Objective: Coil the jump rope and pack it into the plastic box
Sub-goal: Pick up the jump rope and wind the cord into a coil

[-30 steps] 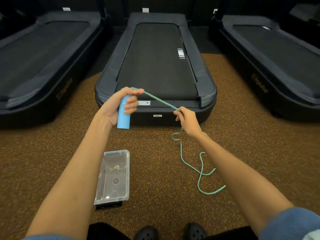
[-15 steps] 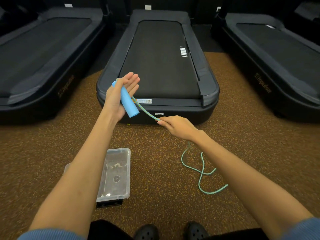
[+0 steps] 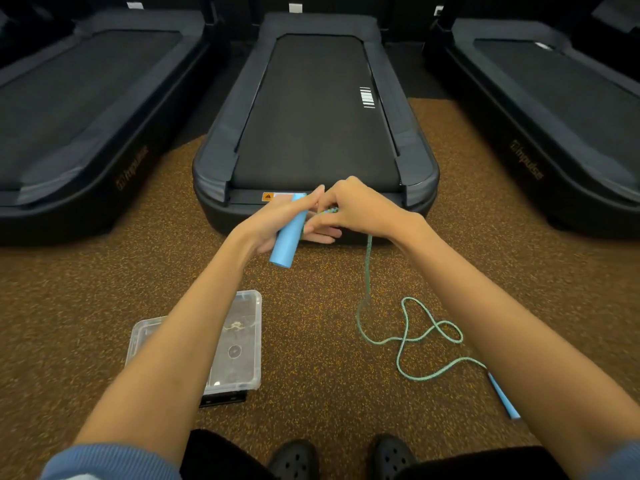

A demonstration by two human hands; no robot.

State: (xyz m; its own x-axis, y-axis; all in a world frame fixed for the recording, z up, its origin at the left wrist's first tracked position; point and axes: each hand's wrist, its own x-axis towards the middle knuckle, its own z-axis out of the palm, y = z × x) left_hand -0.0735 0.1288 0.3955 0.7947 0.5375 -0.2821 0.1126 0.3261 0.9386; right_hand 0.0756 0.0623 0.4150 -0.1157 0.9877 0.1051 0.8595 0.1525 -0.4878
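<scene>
Speckled floor (image 3: 311, 289) below, left hand (image 3: 277, 223) cradles handle (image 3: 287, 237), right hand (image 3: 360, 213) apparently pinching rope (image 3: 369, 265), half hidden.

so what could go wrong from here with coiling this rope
The loose rope crosses itself in loops on the floor, so pulling it in could tighten a tangle. The second handle will drag and may snag. The left hand holds the blue handle with fairly straight fingers, so it could slip while the right hand wraps.

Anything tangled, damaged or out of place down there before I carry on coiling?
Nothing damaged. The rope sprawls in crossing loops on the floor, its second handle beside the right forearm. The plastic box sits open and upright.
</scene>
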